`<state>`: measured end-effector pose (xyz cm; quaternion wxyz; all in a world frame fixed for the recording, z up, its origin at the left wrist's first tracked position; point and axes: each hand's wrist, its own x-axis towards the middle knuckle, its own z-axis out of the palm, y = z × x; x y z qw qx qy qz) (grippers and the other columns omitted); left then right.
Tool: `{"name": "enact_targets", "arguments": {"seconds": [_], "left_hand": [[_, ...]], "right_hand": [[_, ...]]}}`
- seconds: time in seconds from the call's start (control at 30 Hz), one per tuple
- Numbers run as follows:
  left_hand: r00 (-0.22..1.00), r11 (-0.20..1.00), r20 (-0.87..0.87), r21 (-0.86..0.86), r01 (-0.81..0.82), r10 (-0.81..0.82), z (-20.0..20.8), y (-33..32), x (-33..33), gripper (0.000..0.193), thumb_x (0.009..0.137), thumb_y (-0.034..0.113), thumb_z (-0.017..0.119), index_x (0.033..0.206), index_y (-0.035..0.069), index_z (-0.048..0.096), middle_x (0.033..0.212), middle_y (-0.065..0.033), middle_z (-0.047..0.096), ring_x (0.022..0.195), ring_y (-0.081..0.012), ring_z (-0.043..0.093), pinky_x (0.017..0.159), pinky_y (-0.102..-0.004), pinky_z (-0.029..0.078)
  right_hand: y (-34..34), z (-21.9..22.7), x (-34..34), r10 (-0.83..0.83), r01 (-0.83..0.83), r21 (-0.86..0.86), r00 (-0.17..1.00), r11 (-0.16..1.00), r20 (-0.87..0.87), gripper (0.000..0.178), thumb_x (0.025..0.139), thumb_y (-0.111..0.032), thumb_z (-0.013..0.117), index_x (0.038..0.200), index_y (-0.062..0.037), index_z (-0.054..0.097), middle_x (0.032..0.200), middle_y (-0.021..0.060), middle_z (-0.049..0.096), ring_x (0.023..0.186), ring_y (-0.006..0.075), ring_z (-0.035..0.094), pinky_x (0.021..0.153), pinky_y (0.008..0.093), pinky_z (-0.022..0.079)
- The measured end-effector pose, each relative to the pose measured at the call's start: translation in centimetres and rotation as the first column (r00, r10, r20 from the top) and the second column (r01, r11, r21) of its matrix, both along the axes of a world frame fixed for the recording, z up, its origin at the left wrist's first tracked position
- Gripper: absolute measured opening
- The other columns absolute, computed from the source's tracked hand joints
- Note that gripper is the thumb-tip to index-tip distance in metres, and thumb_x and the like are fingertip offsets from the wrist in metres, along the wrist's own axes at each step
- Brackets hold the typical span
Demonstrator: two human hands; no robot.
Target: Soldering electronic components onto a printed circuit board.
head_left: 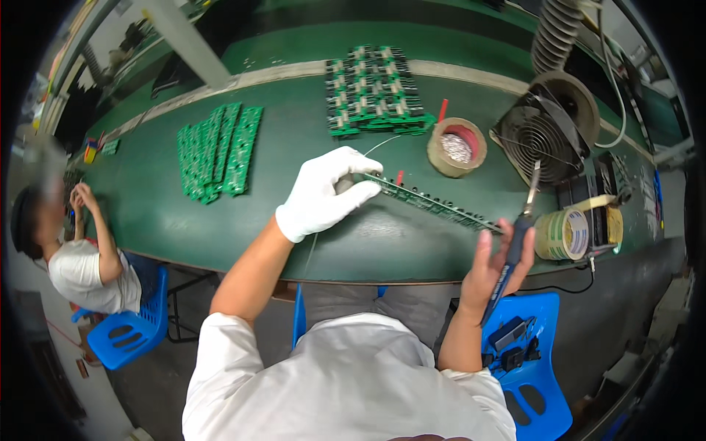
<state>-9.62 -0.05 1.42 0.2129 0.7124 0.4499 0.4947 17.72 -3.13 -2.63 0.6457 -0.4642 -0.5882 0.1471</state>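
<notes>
My left hand [323,192], in a white glove, pinches the left end of a long narrow green circuit board [434,203] between thumb and fingers. The board is tilted on edge above the table, with small dark parts along its upper side. A thin wire [382,144] runs by the gloved hand. My bare right hand [482,275] is wrapped round the dark blue handle of a soldering iron [512,253], tip pointing up and away from the board. Fingertips of that hand are at the board's right end; whether they grip it I cannot tell.
Stacked green circuit boards [371,88] lie at the back, with more boards [220,151] to the left. A tape roll holding silvery bits [447,163], a black fan [540,136] and another tape roll [562,235] stand right. A person [88,257] sits far left. A blue chair [533,382] carries black adapters.
</notes>
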Motion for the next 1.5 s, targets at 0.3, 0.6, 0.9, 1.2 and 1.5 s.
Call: {"name": "enact_targets", "arguments": {"seconds": [0.3, 0.6, 0.9, 1.2, 1.5], "left_hand": [[0.956, 0.968, -0.215, -0.19, 0.162, -0.202, 2.5, 9.5, 7.4, 0.026, 0.086, 0.019, 0.066, 0.104, 0.002, 0.071, 0.09, -0.0093, 0.07, 0.069, -0.0242, 0.06, 0.068, -0.0329, 0.05], [0.916, 0.971, -0.324, -0.102, 0.215, -0.237, 1.2, 12.9, 9.4, 0.022, 0.086, 0.019, 0.068, 0.1, 0.002, 0.073, 0.087, -0.008, 0.067, 0.067, -0.0214, 0.058, 0.065, -0.0322, 0.048], [0.922, 0.994, -0.383, 0.062, 0.092, -0.061, 0.1, 12.4, 7.4, 0.027, 0.088, 0.03, 0.065, 0.1, 0.007, 0.072, 0.091, -0.01, 0.068, 0.076, -0.029, 0.064, 0.069, -0.0368, 0.052], [0.979, 0.971, -0.182, 0.231, -0.053, 0.097, -0.2, 5.1, 9.8, 0.028, 0.09, 0.017, 0.057, 0.118, 0.014, 0.057, 0.083, -0.0119, 0.063, 0.065, -0.0351, 0.061, 0.056, -0.0397, 0.051], [0.963, 0.962, -0.106, 0.141, -0.234, 0.249, -0.3, 3.0, 6.6, 0.027, 0.075, 0.001, 0.069, 0.101, 0.01, 0.072, 0.078, -0.0055, 0.062, 0.058, -0.02, 0.052, 0.052, -0.0294, 0.044]], "right_hand": [[-3.8, -1.7, 1.9, -0.023, 0.088, -0.304, 0.977, 0.949, 0.211, 0.078, 0.077, 0.007, 0.076, 0.145, -0.0035, 0.04, 0.126, 0.0179, 0.064, 0.092, 0.0208, 0.063, 0.082, 0.0307, 0.053], [-1.6, -2.2, 2.3, 0.045, 0.002, -0.136, 0.939, 0.991, 0.34, 0.074, 0.073, 0.004, 0.079, 0.14, -0.0002, 0.046, 0.125, 0.0189, 0.065, 0.094, 0.0254, 0.067, 0.077, 0.0307, 0.055], [-1.8, -2.7, 1.1, 0.172, -0.09, -0.328, 0.958, 0.94, 0.229, 0.077, 0.075, 0.005, 0.077, 0.144, -0.0012, 0.042, 0.129, 0.0195, 0.063, 0.103, 0.0258, 0.066, 0.085, 0.0329, 0.054], [0.2, -3.5, 3.2, 0.059, -0.072, -0.145, 0.994, 0.987, -0.092, 0.072, 0.087, -0.009, 0.078, 0.146, -0.0007, 0.038, 0.123, 0.0288, 0.062, 0.1, 0.0303, 0.067, 0.082, 0.0344, 0.057], [5.7, -0.3, 2.0, -0.027, 0.036, 0.016, 0.92, 0.999, -0.39, 0.043, 0.096, -0.008, 0.055, 0.137, 0.0025, 0.048, 0.091, 0.0154, 0.07, 0.074, 0.0186, 0.063, 0.067, 0.0278, 0.051]]}}
